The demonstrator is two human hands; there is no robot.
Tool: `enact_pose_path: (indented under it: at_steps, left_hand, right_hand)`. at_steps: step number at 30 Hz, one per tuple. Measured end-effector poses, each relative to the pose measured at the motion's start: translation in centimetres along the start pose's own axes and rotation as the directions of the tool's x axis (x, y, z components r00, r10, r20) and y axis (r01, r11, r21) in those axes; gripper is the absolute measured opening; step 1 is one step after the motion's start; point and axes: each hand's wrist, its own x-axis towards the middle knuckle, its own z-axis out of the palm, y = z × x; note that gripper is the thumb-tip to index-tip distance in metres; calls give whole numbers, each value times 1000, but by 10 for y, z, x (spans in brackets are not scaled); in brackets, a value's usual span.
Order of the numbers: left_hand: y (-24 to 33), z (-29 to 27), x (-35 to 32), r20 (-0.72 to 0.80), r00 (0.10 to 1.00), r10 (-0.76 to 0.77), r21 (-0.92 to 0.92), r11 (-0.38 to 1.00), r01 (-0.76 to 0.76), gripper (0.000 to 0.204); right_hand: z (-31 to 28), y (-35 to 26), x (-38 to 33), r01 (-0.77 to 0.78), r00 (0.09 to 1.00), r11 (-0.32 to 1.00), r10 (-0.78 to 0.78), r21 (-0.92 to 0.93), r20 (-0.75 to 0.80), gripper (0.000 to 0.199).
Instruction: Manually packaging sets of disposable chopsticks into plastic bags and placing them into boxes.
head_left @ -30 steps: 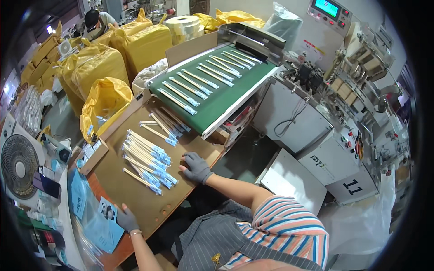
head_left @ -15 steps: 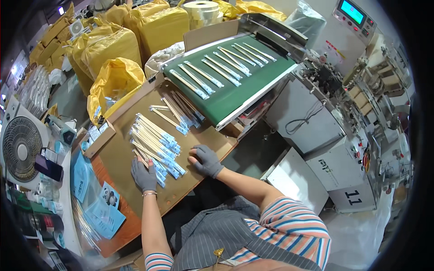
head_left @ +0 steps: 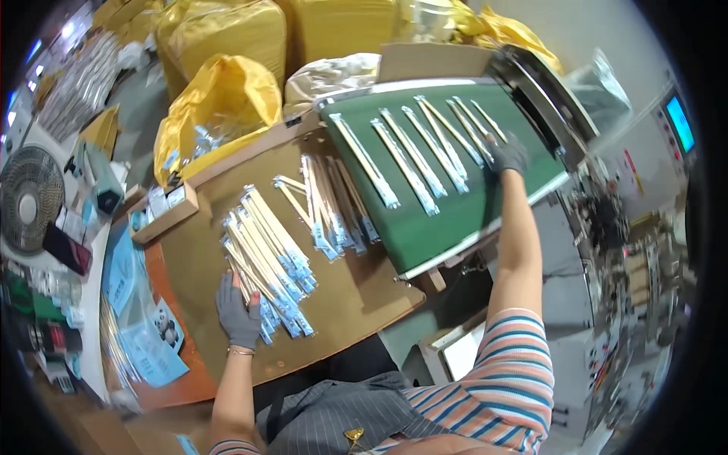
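Resting our left hand (head_left: 239,312), thumb wide, by packaged sticks (head_left: 267,254), we could nudge them askew; whether our right hand (head_left: 509,154) grips, we cannot tell.

My left hand (head_left: 240,311) wears a close-fitting plain grey glove (head_left: 241,324), with the tips of the thumb and a finger showing bare beyond the cloth. Around that wrist sits a thin, light bracelet (head_left: 241,351). My right hand (head_left: 508,154) has a matching grey glove (head_left: 513,158), a little blurred. My forearms are bare up to the short right sleeve (head_left: 517,356) of a ribbed-looking top, banded in peach, white and blue – the left sleeve (head_left: 233,448) shows the same stripes. Over it I wear a dark grey apron (head_left: 326,417) with fine pale pinstripes – and a small gold-coloured ornament (head_left: 354,434) sits at the chest.
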Motion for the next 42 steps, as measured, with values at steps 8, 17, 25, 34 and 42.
enact_pose_path:
  at_steps: [8, 17, 25, 34, 42]
  left_hand:
    - [-3, 1, 1, -2, 999, 53, 6, 999, -53, 56]
    - [-7, 5, 4, -86, 996, -19, -60, 998, 14, 52]
    - [41, 3, 39, 134, 775, -618, -739, 459, 493, 57]
    - [17, -27, 39, 456, 815, -359, -889, -146, 433, 44]
    - [35, -127, 25, 36, 999, -5, -967, 251, 36, 89]
  right_hand:
    - [8, -107, -67, 523, 784, 793, -591, 312, 187, 80]
    - [1, -245, -249, 810, 452, 503, -863, 302, 225, 98]
    - [45, -281, -325, 432, 653, 787, -610, 440, 449, 97]
    - [40, -276, -403, -709, 174, 326, -779, 625, 603, 40]
    - [-66, -257, -409, -382, 351, -27, -929, 924, 118, 62]
